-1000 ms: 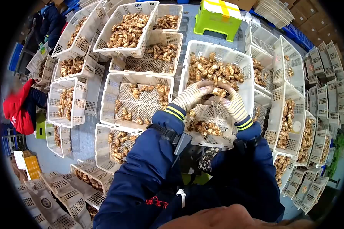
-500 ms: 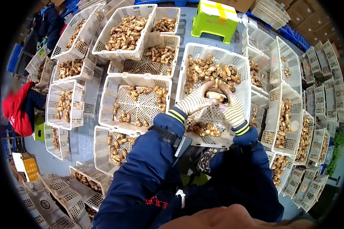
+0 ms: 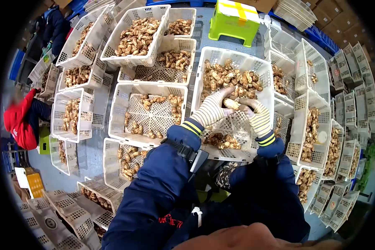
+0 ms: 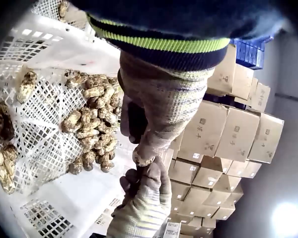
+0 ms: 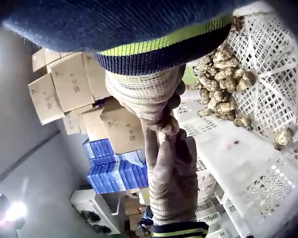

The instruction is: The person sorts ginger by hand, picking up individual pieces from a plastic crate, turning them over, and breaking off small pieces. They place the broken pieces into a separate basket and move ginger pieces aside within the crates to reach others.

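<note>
To your left, the next basket [image 3: 120,102] is half filled. Your left hand [image 3: 212,109] pinches one end of a mushroom [image 3: 231,103] between thumb and fingers. It hangs in the air, above the bare mesh in the middle of the basket [image 3: 267,89] in front of you, with the big pile [image 3: 233,77] beyond it and a small heap [image 3: 223,141] nearer you. Your right hand [image 3: 258,116] closes its fingertips on the other end, so both hands are clamped on the one piece. It probably bruises easily, so grip lightly and turn it with your fingertips to check each side. Hold it low over the mesh in case it slips. Fuller baskets [image 3: 310,129] stand to your right.
</note>
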### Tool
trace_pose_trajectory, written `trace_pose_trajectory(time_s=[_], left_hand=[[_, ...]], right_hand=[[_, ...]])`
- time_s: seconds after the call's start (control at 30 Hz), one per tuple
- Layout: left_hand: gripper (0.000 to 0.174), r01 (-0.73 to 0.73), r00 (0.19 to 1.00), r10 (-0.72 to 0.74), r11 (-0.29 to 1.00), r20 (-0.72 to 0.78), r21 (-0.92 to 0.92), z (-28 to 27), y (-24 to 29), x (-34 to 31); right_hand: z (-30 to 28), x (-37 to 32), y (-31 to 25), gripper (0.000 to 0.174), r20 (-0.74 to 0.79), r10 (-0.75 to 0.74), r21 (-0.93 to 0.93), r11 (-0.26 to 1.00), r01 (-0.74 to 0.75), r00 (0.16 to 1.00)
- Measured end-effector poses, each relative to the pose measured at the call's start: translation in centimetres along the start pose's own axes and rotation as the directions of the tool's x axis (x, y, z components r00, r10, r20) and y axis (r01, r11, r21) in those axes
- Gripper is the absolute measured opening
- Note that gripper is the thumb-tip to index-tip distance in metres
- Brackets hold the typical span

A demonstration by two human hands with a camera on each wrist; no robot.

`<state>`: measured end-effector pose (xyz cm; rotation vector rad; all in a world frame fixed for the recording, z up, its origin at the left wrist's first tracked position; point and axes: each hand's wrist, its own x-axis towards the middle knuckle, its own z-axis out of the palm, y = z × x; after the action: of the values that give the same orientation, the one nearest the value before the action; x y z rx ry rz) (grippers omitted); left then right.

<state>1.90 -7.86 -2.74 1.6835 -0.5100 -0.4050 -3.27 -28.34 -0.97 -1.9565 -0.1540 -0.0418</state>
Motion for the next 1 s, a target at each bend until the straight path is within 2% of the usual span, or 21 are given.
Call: trace_pose_trajectory(time_s=[0.03,0.13,0.23,0.27,0.3,0.33,0.4,0.43,0.47,0.5,0.53,0.6,0.67,0.7,0.73,0.8,0.87,0.9,1.0], left_hand=[[0.080,0.031,0.999,-0.031,0.999,0.012,-0.009,0.0,0.2,0.0],[0.077,0.017,1.000,-0.017,1.000,-0.018,-0.011,0.1,0.4,-0.1],[0.072,0.079,0.997,-0.080,0.996,-0.020,-0.050,0.0,0.5,-0.2],[0.070,0.083,0.996,-0.084,0.996,-0.033,-0.042,-0.2,0.5,-0.1],[0.069,0.086,0.995,-0.088,0.996,-0.046,-0.033,-0.4,0.4,0.0],[0.067,0.090,0.994,-0.091,0.996,-0.058,-0.026,-0.6,0.4,0.0],[0.065,0.186,0.981,-0.194,0.936,0.001,-0.300,-1.0,0.5,-0.1],[0.065,0.227,0.971,-0.234,0.871,0.040,-0.436,-1.1,0.7,-0.4],[0.065,0.268,0.960,-0.268,0.784,0.084,-0.559,-1.1,0.9,-0.6],[0.064,0.228,0.971,-0.234,0.866,0.043,-0.444,-1.0,1.4,-0.7],[0.064,0.190,0.981,-0.192,0.893,0.036,-0.408,-1.0,1.1,-0.7],[0.064,0.107,0.994,-0.105,0.936,0.025,-0.335,-0.9,0.9,-0.7],[0.062,0.089,0.996,-0.087,0.961,0.019,-0.261,-1.1,1.0,-0.6],[0.061,0.103,0.995,-0.101,0.963,0.024,-0.250,-1.1,1.1,-0.6],[0.061,0.119,0.993,-0.115,0.964,0.031,-0.238,-1.2,1.1,-0.5],[0.059,0.184,0.983,-0.178,0.938,0.046,-0.295,-1.1,0.7,-0.4],[0.058,0.232,0.973,-0.224,0.920,0.062,-0.317,-1.2,0.9,-0.4],[0.058,0.229,0.973,-0.231,0.948,0.018,-0.222,-1.2,0.8,-0.4],[0.059,0.257,0.964,-0.257,0.966,-0.068,-0.001,-1.2,0.6,-0.1]], right_hand=[[0.0,-0.1,-0.3,0.022,-0.003,-0.039,-0.015,0.999,0.039,0.999],[0.3,-0.2,-0.5,0.025,-0.030,0.117,0.100,0.988,-0.113,0.993],[-0.1,0.0,-0.4,0.030,0.015,0.140,0.246,0.959,-0.139,0.990],[-0.9,-0.2,-0.8,0.034,0.157,0.224,0.370,0.889,-0.268,0.962],[-2.0,-0.1,-2.0,0.033,0.431,0.172,0.256,0.918,-0.303,0.886],[-3.0,-0.1,-3.3,0.033,0.671,0.137,0.136,0.944,-0.302,0.729],[-3.1,-0.4,-5.5,0.031,0.917,0.075,0.023,0.970,-0.240,0.392],[-2.7,-0.7,-6.9,0.035,0.919,0.209,-0.112,0.952,-0.285,0.336],[-2.6,-0.6,-6.9,0.036,0.897,0.233,-0.115,0.943,-0.312,0.376],[-2.6,-0.4,-6.8,0.036,0.873,0.259,-0.116,0.933,-0.340,0.414],[-2.6,-0.3,-6.9,0.037,0.846,0.285,-0.117,0.924,-0.364,0.451],[-2.6,-0.2,-7.3,0.033,0.747,0.305,-0.118,0.935,-0.333,0.591],[-2.7,-0.4,-7.6,0.034,0.887,0.140,-0.007,0.957,-0.290,0.441],[-2.9,-0.7,-8.2,0.033,0.933,0.229,-0.132,0.935,-0.329,0.279],[-2.2,-1.6,-7.5,0.032,0.975,0.003,0.059,0.961,-0.271,0.224],[1.6,-2.9,-8.4,0.041,0.979,-0.203,0.204,0.979,-0.024,0.031],[4.8,-5.5,-5.8,0.040,0.938,-0.347,0.347,0.937,0.033,-0.027],[5.8,-5.8,-6.1,0.039,0.982,-0.039,0.026,0.997,-0.072,-0.182],[5.3,-5.0,-6.7,0.037,0.983,0.106,-0.117,0.991,-0.068,-0.152]])
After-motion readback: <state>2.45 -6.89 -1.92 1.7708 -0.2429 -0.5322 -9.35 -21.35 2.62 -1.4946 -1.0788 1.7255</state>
